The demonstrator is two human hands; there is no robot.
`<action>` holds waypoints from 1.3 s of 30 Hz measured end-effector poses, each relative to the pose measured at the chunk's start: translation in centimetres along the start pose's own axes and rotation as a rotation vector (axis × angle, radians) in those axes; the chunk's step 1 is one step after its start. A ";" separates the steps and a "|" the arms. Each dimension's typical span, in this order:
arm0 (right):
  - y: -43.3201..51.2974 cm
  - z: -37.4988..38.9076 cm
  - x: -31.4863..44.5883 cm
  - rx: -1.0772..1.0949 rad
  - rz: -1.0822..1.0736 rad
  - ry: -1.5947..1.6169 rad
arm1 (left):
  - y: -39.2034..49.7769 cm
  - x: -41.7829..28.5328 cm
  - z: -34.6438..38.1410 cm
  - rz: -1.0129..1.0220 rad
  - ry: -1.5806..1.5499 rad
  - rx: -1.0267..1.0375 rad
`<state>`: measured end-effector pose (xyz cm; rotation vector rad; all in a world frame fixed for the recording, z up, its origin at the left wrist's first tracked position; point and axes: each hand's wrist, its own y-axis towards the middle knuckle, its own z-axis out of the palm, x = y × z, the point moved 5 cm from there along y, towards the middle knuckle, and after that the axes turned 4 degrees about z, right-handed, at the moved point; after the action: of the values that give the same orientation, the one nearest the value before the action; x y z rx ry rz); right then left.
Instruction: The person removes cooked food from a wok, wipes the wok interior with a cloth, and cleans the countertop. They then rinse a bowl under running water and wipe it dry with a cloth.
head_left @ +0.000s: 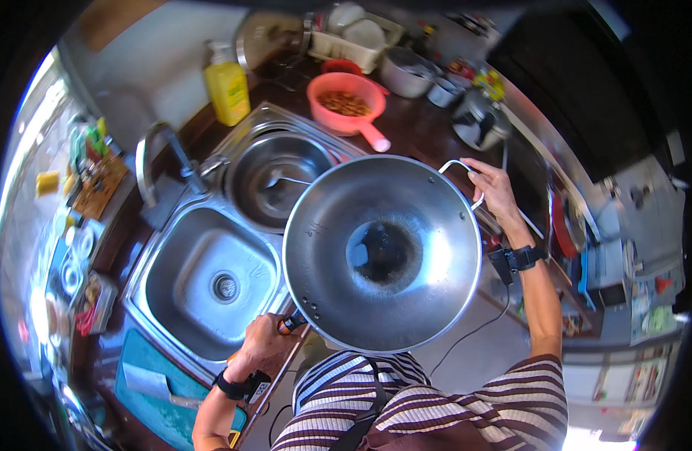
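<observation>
A large metal wok hangs level in front of my body, its inside facing up. At its centre is a dark round patch, with a bright glare to the right of it. My left hand is closed around the wok's dark handle. On the far right side, my right hand grips the wire loop handle. The wok's rim overlaps the right edge of a double-bowl steel sink. In the round bowl lies a metal utensil, partly hidden by the wok.
A coral colander with brown pieces stands behind the sink, near a yellow soap bottle and the tap. Several pots line the back. A cleaver lies on a teal cutting board at lower left.
</observation>
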<state>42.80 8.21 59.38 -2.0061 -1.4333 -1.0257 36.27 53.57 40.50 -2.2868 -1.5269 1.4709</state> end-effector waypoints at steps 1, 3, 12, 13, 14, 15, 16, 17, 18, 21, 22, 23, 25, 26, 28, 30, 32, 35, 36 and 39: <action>-0.5 -1.5 -1.7 -0.023 0.003 -0.002 | 0.3 -1.4 0.6 0.010 0.043 -0.060; -1.2 -4.1 -4.5 -0.070 -0.018 0.033 | 0.8 -4.4 1.2 0.055 0.131 -0.180; -5.6 -20.1 -18.8 -0.323 0.201 0.120 | 10.2 -19.3 9.1 0.186 0.325 -0.070; -6.4 -22.5 -20.1 -0.376 0.174 0.097 | 11.8 -21.5 10.3 0.252 0.335 -0.076; -7.0 -24.8 -21.6 -0.480 0.182 0.092 | 13.5 -23.7 11.4 0.311 0.358 -0.075; -8.0 -27.0 -23.0 -0.576 0.174 0.095 | 14.8 -25.7 12.6 0.348 0.391 -0.047; -8.8 -28.2 -24.5 -0.633 0.183 0.090 | 16.6 -27.2 13.0 0.387 0.302 -0.058; -10.3 -30.0 -25.9 -0.687 0.176 0.086 | 18.1 -28.8 13.9 0.357 0.277 0.005; -11.9 -31.5 -27.6 -0.768 0.218 0.062 | 19.7 -30.6 15.0 0.350 0.259 0.032; -17.1 -34.0 -32.6 -0.936 0.290 0.133 | 24.3 -36.4 17.3 0.358 0.251 0.024; -18.8 -34.2 -34.7 -1.002 0.380 0.167 | 26.2 -37.9 18.0 0.315 0.219 0.064; -20.1 -33.9 -36.5 -1.046 0.426 0.192 | 27.7 -39.4 18.6 0.341 0.192 0.057; -22.0 -32.5 -39.9 -1.134 0.462 0.289 | 31.3 -42.2 20.0 0.310 0.216 0.066; -22.3 -31.5 -41.2 -1.114 0.454 0.326 | 33.2 -43.5 20.7 0.318 0.202 0.094; -22.3 -29.4 -43.1 -1.087 0.513 0.336 | 36.9 -46.3 22.3 0.370 0.236 0.062; -21.3 -27.8 -44.1 -1.071 0.565 0.301 | 40.3 -48.7 23.2 0.390 0.235 0.077; -20.0 -27.2 -43.9 -1.061 0.529 0.142 | 43.2 -50.8 24.0 0.351 0.162 0.194; -18.0 -27.2 -44.2 -1.081 0.598 0.102 | 46.6 -53.7 24.5 0.276 0.219 0.241; -17.4 -27.3 -44.5 -1.089 0.620 0.122 | 47.4 -54.4 24.5 0.256 0.167 0.232; -15.8 -27.8 -45.6 -1.117 0.651 0.184 | 49.5 -56.3 24.8 0.250 0.129 0.242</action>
<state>11.60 -33.45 39.63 -2.6622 0.0666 -1.8005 49.53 -24.25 41.31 -2.4347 -1.0002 1.4331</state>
